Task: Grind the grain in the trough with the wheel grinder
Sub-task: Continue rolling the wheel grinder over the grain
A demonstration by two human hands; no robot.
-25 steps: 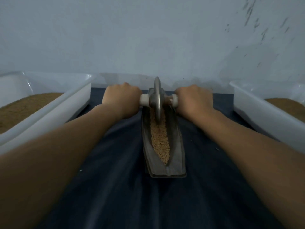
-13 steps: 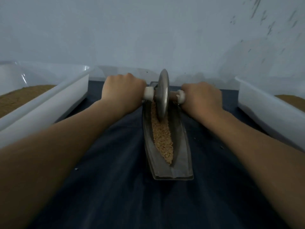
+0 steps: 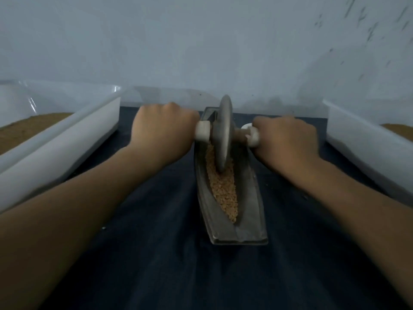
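Nearest me, the dark cloth [image 3: 156, 242] is lying under the metal trough [image 3: 251, 198], which is pointing away from the person. Grain [image 3: 225, 193] is sitting along its groove, loose and light, likely to scatter. Farther on, the wheel grinder [image 3: 223, 130] is standing on edge in the grain, looking heavy, stiff and smooth-rimmed. The left hand [image 3: 163, 130] and right hand [image 3: 287, 139] are each curling tight round an axle handle, the sensible hold. Two white tubs [image 3: 67, 139] are flanking them.
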